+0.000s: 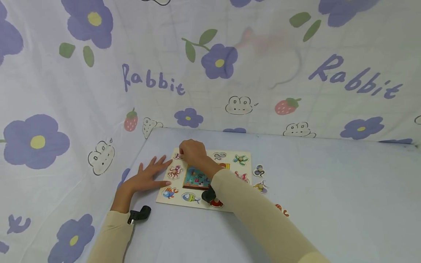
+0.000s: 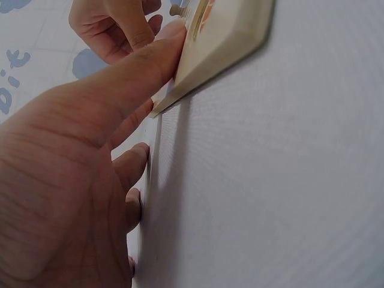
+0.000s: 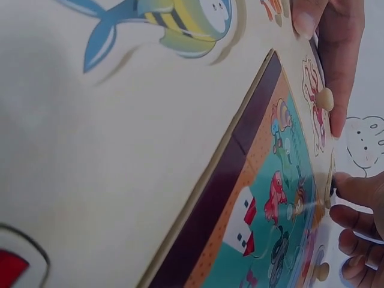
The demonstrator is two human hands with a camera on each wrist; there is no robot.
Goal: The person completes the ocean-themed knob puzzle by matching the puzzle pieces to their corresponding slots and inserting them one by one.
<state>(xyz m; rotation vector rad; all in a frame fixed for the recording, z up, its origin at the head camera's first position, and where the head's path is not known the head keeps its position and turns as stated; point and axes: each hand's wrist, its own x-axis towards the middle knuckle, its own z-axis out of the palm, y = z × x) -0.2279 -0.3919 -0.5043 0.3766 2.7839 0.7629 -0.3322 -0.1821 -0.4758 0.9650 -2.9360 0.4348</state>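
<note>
A wooden sea-animal puzzle board [image 1: 164,199] lies on the table. At its far left corner my right hand [image 1: 194,151] pinches a puzzle piece between thumb and fingertips; part of the purple piece [image 1: 177,156] shows beside the hand. In the right wrist view this piece appears nearly edge-on by the thumb. My left hand [image 1: 149,177] is spread along the board's left edge, its thumb [image 2: 171,39] on the rim. Close to that thumb are the octopus piece [image 1: 175,172], with its wooden knob [image 3: 324,99], and the orange-blue fish [image 1: 170,192].
Right of the board lie loose pieces: a dark blue one [image 1: 259,170], a yellow-purple one [image 1: 261,187] and an orange one [image 1: 282,210], partly behind my right sleeve. A striped fish [image 1: 190,197], crab [image 1: 216,202] and turtle [image 1: 241,159] are on the board. A printed curtain [image 1: 263,73] hangs behind.
</note>
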